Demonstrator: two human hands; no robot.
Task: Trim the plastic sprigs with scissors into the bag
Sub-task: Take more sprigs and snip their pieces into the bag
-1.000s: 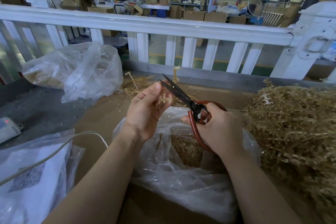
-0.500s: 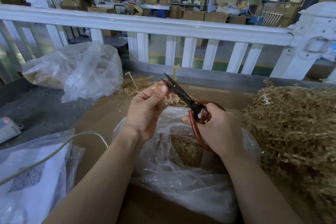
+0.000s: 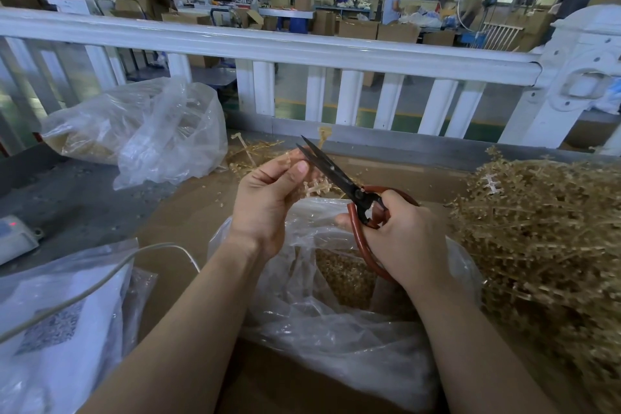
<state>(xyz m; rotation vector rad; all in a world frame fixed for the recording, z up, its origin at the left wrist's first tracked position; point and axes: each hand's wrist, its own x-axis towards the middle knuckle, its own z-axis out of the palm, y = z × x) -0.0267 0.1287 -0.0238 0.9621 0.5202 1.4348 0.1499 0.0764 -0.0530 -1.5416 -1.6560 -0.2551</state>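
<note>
**Sprig held to the scissor blades above the open bag**

A white railing (image 3: pixel 302 44) is seen across the far side of the work surface. A large heap of tan plastic sprigs (image 3: pixel 544 239) is piled at the right, touching the bag's right edge. A clear plastic bag (image 3: pixel 336 329) lies open at near centre, and cut tan pieces are visible through its mouth. A second clear bag (image 3: pixel 141 131), partly filled, is set at the far left, and a white printed pouch (image 3: pixel 57 329) with a grey cable (image 3: pixel 100 282) across it lies at the near left. A few loose sprigs (image 3: pixel 258 151) are scattered between the far bag and the hands. The left hand (image 3: pixel 265 198) is raised over the bag's far rim, with a single sprig (image 3: pixel 316 186) pinched between thumb and curled fingers. The right hand (image 3: pixel 403 239) is closed round the red-brown loops of the scissors (image 3: pixel 336 175), whose dark blades point far-left just beside the left thumb; the blades appear slightly parted, though this is hard to confirm at this angle.
</note>
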